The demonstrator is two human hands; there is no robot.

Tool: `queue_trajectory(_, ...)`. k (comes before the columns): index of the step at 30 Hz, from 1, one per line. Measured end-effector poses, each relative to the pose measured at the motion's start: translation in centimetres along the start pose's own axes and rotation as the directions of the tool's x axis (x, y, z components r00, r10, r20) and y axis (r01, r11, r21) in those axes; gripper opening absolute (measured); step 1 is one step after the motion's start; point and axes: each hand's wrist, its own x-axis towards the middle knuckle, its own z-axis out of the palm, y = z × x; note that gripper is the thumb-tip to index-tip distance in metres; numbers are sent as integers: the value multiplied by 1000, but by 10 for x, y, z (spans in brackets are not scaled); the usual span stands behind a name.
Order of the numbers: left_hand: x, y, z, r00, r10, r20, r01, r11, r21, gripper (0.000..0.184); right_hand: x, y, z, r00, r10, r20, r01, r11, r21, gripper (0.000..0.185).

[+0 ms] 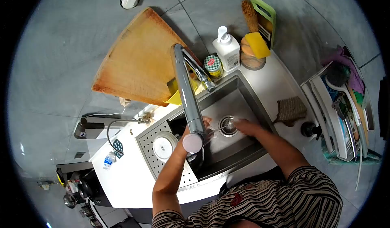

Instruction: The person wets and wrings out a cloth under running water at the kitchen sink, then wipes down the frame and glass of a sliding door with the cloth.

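Both of my hands are inside the metal sink (243,102), under the tall chrome faucet (187,90). My left hand (205,123) is partly hidden behind the faucet, close to a thin stream of water, so what it holds does not show. Over the round drain (228,125), my right hand (243,127) is smeared by motion, and its fingers are unclear. Left of the sink, a white bowl (163,146) lies upside down on the perforated drain tray (149,146).
A wooden board (138,57) leans behind the sink. Along the back edge stand a lidded jar (213,66), a white pump bottle (227,51) and a yellow sponge (257,45). A brown cloth (291,109) lies right of the sink, near a rack of utensils (339,106).
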Motion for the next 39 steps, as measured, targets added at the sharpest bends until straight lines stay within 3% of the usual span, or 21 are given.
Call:
queue_trajectory(1, -8, 70, 21, 988, 139, -73, -73, 817, 572, 16, 2, 9, 5, 994, -35, -104, 14, 982, -190, 33)
queue_trajectory(2, -4, 91, 25, 988, 137, -72, -70, 809, 584, 16, 2, 20, 11, 971, 3, -241, -78, 950, -302, 33)
queue_trajectory(3, 3, 109, 25, 928, 369, 39, -303, 693, 654, 16, 7, 16, 15, 925, 19, -380, -179, 903, -391, 34)
queue_trajectory(4, 15, 128, 25, 803, 572, 167, -512, 519, 684, 16, 18, 10, 10, 923, 4, -384, -165, 908, -386, 34)
queue_trajectory(6, 30, 167, 34, 755, 623, 203, -527, 392, 754, 24, 9, -1, 8, 874, -222, -432, 31, 913, -407, 39)
queue_trajectory(8, 59, 186, 41, 571, 781, 255, -607, 192, 771, 43, -27, -90, -16, 918, -120, -378, 102, 992, -67, 39)
queue_trajectory(10, 107, 202, 33, 370, 831, 415, -666, -74, 742, 54, 5, -108, -33, 958, -198, -207, 274, 845, 459, 32)
queue_trajectory(11, 125, 210, 32, 246, 871, 425, -687, -152, 710, 53, -16, -155, -39, 954, -169, -249, 281, 796, 536, 34)
queue_trajectory(12, 141, 215, 26, 286, 867, 408, -653, -135, 745, 52, -36, -201, -46, 948, -136, -288, 290, 739, 608, 36)
queue_trajectory(13, 153, 220, 24, 260, 892, 370, -622, -138, 771, 52, -26, -212, -56, 926, -173, -337, 337, 781, 525, 42)
queue_trajectory(15, 164, 225, 25, 391, 863, 320, -529, -74, 845, 55, -7, -240, -67, 897, -97, -431, 413, 532, 739, 26)
queue_trajectory(17, 177, 223, 19, 431, 833, 347, -532, -76, 843, 54, -3, -264, -76, 874, -125, -469, 481, 351, 803, 22)
queue_trajectory(19, 181, 223, 21, 477, 797, 371, -529, -76, 845, 53, 6, -275, -77, 856, -108, -506, 509, 350, 786, 23)
queue_trajectory(22, 172, 228, 27, 372, 801, 469, -502, -251, 828, 43, 14, -285, -77, 846, -75, -527, 516, 364, 776, 24)
queue_trajectory(26, 173, 224, 27, 378, 797, 471, -490, -259, 832, 39, 11, -291, -75, 840, -93, -534, 531, 334, 778, 23)
queue_trajectory(28, 168, 226, 30, 368, 792, 487, -366, -358, 859, 37, 22, -285, -78, 818, -114, -563, 567, 318, 760, 21)
queue_trajectory(39, 172, 223, 30, 421, 765, 486, -247, -419, 874, 41, 13, -287, -79, 812, -170, -558, 583, 279, 763, 21)
